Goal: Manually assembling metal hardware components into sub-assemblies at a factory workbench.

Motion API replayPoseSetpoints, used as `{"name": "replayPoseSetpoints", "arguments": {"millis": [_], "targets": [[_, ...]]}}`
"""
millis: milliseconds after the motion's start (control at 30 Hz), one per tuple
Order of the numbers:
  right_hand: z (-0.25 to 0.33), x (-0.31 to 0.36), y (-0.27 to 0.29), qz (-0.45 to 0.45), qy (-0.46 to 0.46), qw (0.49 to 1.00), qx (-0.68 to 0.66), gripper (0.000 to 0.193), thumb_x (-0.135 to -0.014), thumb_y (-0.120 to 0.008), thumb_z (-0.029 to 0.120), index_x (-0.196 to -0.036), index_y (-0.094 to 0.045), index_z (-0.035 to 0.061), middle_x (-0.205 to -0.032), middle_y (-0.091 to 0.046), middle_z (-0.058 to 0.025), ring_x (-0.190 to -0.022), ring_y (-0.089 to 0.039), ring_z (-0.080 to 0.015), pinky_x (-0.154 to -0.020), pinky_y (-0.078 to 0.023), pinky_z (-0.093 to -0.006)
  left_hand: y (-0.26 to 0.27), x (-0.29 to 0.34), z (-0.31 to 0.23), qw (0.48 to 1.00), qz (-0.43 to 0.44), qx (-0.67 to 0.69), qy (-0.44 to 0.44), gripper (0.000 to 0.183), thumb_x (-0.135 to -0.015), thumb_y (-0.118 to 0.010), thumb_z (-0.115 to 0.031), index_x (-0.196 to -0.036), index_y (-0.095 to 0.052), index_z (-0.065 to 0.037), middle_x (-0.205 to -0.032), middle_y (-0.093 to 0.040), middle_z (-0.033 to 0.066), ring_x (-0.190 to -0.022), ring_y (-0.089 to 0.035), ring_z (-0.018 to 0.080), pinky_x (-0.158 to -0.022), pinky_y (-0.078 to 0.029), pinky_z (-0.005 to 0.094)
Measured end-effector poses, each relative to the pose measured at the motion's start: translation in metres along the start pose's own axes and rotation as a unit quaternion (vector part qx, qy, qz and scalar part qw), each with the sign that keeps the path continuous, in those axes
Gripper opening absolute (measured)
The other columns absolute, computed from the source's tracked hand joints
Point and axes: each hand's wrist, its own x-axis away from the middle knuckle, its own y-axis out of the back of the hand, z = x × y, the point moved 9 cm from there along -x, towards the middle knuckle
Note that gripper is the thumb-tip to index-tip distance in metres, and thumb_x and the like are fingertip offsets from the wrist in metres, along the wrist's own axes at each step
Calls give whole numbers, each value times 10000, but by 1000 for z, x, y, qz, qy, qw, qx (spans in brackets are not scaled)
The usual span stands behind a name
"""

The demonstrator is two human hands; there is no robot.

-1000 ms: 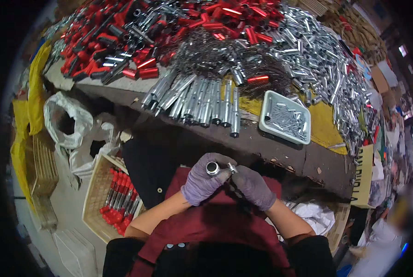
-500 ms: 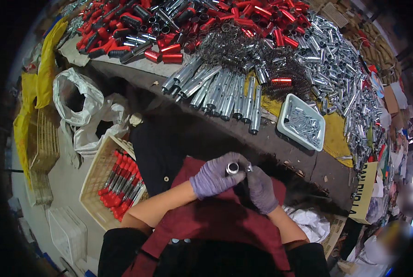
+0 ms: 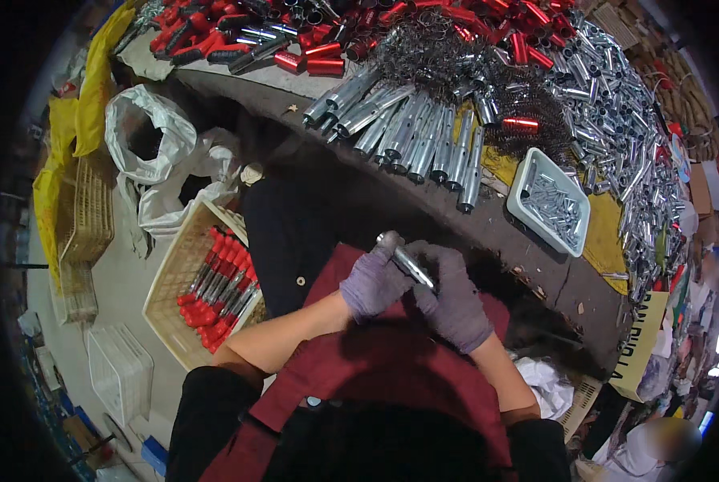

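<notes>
Since the earlier frames, the silver tube (image 3: pixel 411 266) has been turning from end-on to lengthwise, and the bench (image 3: pixel 496 225) has been shifting rightward in view. The tube is now slanting down to the right between the hands, above the maroon apron (image 3: pixel 351 373). The gloved left hand (image 3: pixel 373 283) is grasping it toward its upper end; the gloved right hand (image 3: pixel 458 299) is curling near the lower end, but I cannot tell whether its fingers are gripping anything. Smooth metal could be slipping through the gloves if the left grip is loosening, perhaps falling into the dark space below the bench. Farther out, a row of tubes (image 3: pixel 424 140) is jutting over the bench edge, where a knock could be sending one rolling. Beside it, a white tray (image 3: pixel 542 233) is holding small metal pins (image 3: pixel 552 205). At far right, a yellowish box (image 3: pixel 649 353) is showing large dark lettering; marks on the red cylinders (image 3: pixel 325 67) are proving too small to read.
</notes>
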Motion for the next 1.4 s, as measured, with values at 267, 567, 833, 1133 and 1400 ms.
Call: {"name": "replayPoseSetpoints", "arguments": {"millis": [267, 567, 833, 1133, 1400], "targets": [[3, -4, 41, -67, -75, 995, -5, 398, -774, -650, 256, -1065, -530, 12, -941, -574, -169, -862, -593, -288, -771, -475, -373, 47, 2, -12, 965, -58, -251, -59, 361, -871, -534, -363, -1049, -487, -53, -974, -584, 137, -954, -565, 325, -849, -434, 427], [29, 4, 68, -225, 250, 899, 280, 241, -832, -547, 287, -691, -556, 91, -582, -475, -105, -560, -520, -313, -491, -401, -420, -110, 40, -5, 510, 81, -853, -83, 454, -826, -565, -407, -1083, -431, -57, -839, -605, 223, -806, -583, 428, -647, -466, 484], [-24, -3, 154, -166, 113, 933, 300, 187, -834, -488, 131, -1010, -536, 88, -797, -547, -130, -726, -570, -325, -611, -468, -389, -138, 6, -65, 512, -8, -836, -196, 417, -839, -600, -319, -1123, -449, -54, -901, -591, 194, -785, -611, 328, -692, -472, 389], [-187, -8, 410, -374, -296, 833, 282, 408, -848, -453, 381, -1068, -566, 56, -1111, -574, -198, -1033, -549, -378, -893, -421, -442, -193, -47, -123, 146, -199, -943, -225, 517, -880, -474, -401, -1285, -362, -101, -824, -624, 235, -737, -606, 407, -684, -466, 472], [-250, -62, 499, -419, -395, 770, 274, 431, -793, -495, 297, -1131, -533, 33, -1218, -525, -208, -1118, -509, -378, -940, -401, -440, -184, -73, -105, 19, -233, -969, -80, 587, -883, -378, -475, -1321, -371, -85, -834, -648, 203, -747, -630, 367, -703, -470, 478]]}}
